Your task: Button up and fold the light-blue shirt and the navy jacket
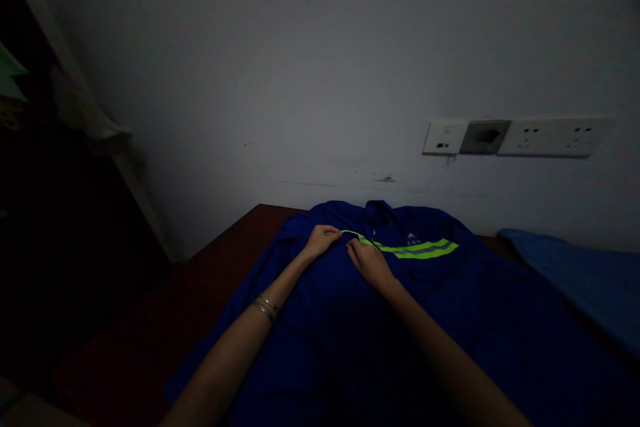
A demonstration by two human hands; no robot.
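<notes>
A dark blue work jacket (360, 320) lies spread on a brown table (165, 307), its collar toward the wall. A yellow-green reflective stripe (415, 250) runs across its chest. My left hand (321, 240) is closed in a pinch on the jacket's fabric at the stripe's left end. My right hand (369, 260) is also closed on the fabric just right of it, close to the stripe. Two thin bracelets (266, 307) sit on my left wrist.
A white wall rises right behind the table, with a strip of power sockets (520, 137) at the right. Another blue cloth (575, 280) lies at the table's right. A dark opening with a pale frame (95, 120) is at the left.
</notes>
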